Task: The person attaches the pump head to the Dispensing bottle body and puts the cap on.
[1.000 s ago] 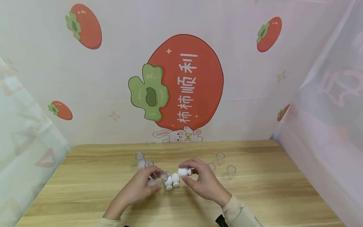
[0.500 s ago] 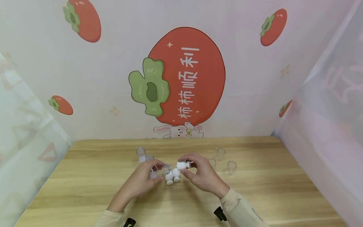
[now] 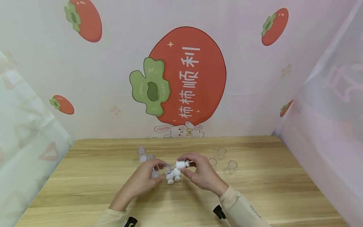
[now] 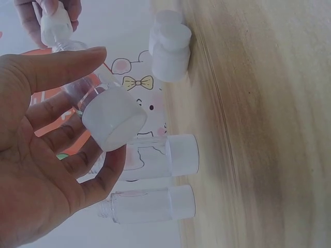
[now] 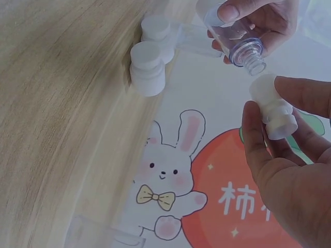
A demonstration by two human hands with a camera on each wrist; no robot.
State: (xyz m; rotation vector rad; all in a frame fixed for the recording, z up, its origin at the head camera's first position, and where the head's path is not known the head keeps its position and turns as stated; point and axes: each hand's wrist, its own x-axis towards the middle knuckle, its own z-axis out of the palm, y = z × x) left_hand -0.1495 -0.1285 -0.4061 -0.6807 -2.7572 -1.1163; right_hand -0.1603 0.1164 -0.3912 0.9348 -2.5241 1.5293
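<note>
My left hand (image 3: 147,176) grips a clear bottle (image 5: 232,39) round its body. The bottle has a white base and a bare threaded neck, and leans with its mouth towards my right hand (image 3: 202,173). Between thumb and fingers, my right hand pinches a white stepped cap (image 5: 273,106), like a pump top, its wide end facing the bottle mouth. In the right wrist view a narrow gap shows between mouth and cap. Two similar white caps (image 3: 173,177) stand side by side on the table below, just in front of the bottle.
Two more clear bottles with white bases (image 4: 183,155) stand behind my left hand on the wooden table (image 3: 255,195). Several clear covers (image 3: 231,167) are at the right, beyond my right hand. A printed cloth backdrop (image 3: 244,78) rises at the table's back edge.
The bottle mouth and the white cap have come closer together, the cap drifting slightly left and the bottle right. The head view has tipped down a little. Both grips stay the same.
</note>
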